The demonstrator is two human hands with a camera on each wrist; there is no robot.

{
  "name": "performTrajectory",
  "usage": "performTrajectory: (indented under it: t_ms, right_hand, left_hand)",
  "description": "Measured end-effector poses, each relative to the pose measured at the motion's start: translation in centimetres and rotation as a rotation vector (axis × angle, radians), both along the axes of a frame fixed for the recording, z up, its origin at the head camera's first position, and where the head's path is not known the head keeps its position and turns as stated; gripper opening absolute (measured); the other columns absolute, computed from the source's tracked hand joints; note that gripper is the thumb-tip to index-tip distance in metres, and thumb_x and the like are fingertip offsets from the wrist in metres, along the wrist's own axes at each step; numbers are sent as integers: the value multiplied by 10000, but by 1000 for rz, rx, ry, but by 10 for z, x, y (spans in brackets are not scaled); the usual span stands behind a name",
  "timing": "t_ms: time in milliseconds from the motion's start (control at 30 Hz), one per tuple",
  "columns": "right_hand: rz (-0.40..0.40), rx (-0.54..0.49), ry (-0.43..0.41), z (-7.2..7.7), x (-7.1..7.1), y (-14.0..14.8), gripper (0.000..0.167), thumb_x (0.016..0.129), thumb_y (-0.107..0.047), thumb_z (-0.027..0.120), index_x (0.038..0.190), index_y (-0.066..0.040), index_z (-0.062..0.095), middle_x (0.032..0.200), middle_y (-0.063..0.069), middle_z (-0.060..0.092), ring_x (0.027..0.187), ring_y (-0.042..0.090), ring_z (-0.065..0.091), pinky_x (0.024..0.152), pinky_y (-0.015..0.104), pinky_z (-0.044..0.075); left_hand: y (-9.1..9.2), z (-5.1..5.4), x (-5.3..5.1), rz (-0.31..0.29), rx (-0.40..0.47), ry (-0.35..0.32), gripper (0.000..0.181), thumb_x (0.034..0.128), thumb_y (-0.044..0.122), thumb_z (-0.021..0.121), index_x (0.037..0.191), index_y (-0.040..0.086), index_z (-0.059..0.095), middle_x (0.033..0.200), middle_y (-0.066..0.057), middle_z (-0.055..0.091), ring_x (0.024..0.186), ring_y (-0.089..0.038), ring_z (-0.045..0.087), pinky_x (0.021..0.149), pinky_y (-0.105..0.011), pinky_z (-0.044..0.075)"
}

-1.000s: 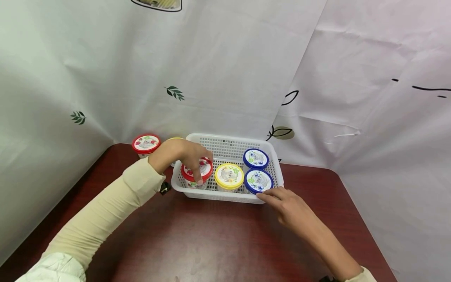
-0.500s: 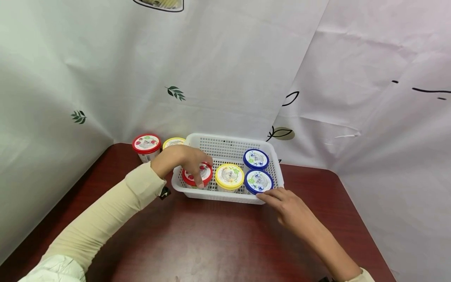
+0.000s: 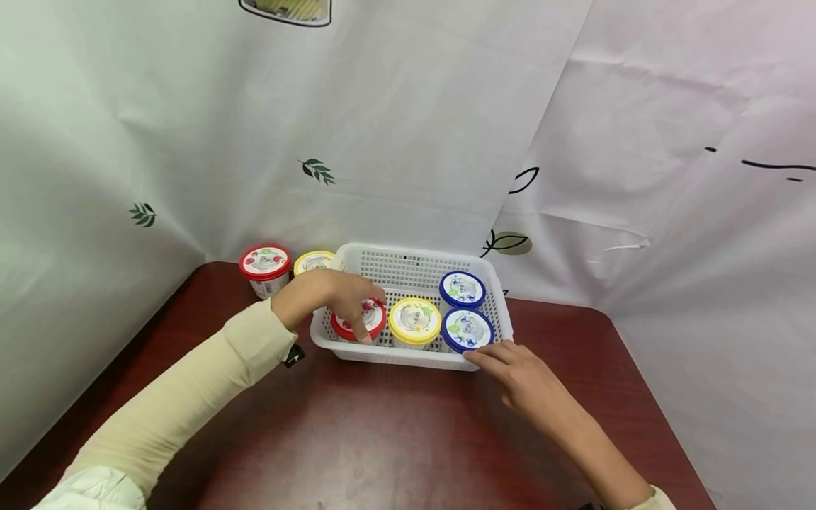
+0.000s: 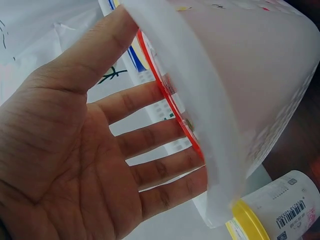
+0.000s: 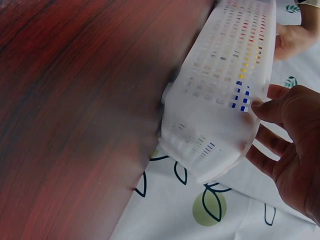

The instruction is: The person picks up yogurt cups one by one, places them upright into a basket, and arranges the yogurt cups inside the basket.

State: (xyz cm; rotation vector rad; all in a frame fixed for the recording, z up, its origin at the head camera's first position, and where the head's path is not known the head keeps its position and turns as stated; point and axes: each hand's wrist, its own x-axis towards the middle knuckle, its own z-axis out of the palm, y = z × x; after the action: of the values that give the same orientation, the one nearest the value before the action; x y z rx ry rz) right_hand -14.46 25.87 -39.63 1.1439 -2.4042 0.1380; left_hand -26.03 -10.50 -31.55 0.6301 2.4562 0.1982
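In the head view, a white perforated basket (image 3: 408, 356) stands near the back wall. My left hand (image 3: 341, 292) reaches over its left end and holds a red-lidded tub (image 3: 376, 320), thumb at the front and fingers farther back. In the left wrist view the palm faces the camera, and the red lid edge (image 4: 172, 102) lies at the fingertips behind the basket rim. My right hand (image 3: 525, 375) grips the basket's front right rim, its thumb on the outer wall. Beside the red-lidded tub are a yellow-lidded tub (image 3: 414, 321) and two blue-lidded tubs (image 3: 467, 329).
Outside the basket's left end stand another red-lidded tub (image 3: 264, 262) and another yellow-lidded tub (image 3: 312, 261), the latter partly hidden by the left arm. Patterned white cloth (image 3: 408, 127) hangs behind the dark red table (image 3: 382, 439).
The red-lidded tub under my left hand has sunk slightly lower in the basket, and the left hand has followed it a little. My right hand stays at the rim.
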Motion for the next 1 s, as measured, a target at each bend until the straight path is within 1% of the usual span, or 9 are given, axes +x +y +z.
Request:
performTrajectory:
  t_ms: [133,267,433,600,767,867,1000]
  right_hand:
    - [-1,-1,0,1,1,-1,584,831,129,821,1339,-159,818,1210,3,822,1077,216,761,920,439,627]
    - [0,5,7,1,1,-2,610,813,145,824,1343,-155,815,1218,5,823,1077,217,764,925,440,629]
    - [-6,12,6,1,1,-1,605,812,147,819,1338,-150,815,1220,9,824,1085,221,767,932,444,631]
    - [-19,16,-2,0,1,-1,564,838,131,806,1326,-151,820,1214,12,825,1084,225,765,936,444,634]
    - [-27,20,-15,-2,1,-1,533,864,114,803,1326,-150,820,1221,10,825,1083,224,758,944,440,629]
    - [-30,22,-22,-1,1,-1,521,877,108,798,1328,-152,819,1227,10,825,1087,225,757,950,439,628]
    - [-33,20,-25,-1,1,0,528,874,114,797,1329,-155,818,1231,7,824,1086,222,753,951,436,629]
  left_hand:
    - [-1,-1,2,-13,4,32,934,879,488,966,1661,197,546,1662,-98,582,1517,-296,514,1290,-548,459]
    - [-1,-3,3,-22,8,50,938,885,489,959,1666,181,542,1662,-106,584,1520,-305,512,1295,-551,454]
    - [0,-2,2,-15,8,39,914,895,484,951,1659,182,550,1652,-102,590,1500,-301,526,1287,-550,459]
    - [3,2,0,-6,-34,23,900,922,535,908,1671,197,541,1668,-103,584,1483,-307,543,1289,-558,467]
    - [6,6,-2,1,-81,0,890,955,559,866,1695,209,516,1707,-100,552,1483,-308,541,1306,-565,445]
    - [7,7,-3,-2,-98,-11,905,965,567,851,1715,215,487,1739,-99,522,1510,-299,529,1320,-564,428]
    - [6,11,-4,-7,-105,-19,928,977,559,840,1743,217,441,1790,-100,463,1602,-296,476,1344,-559,401]
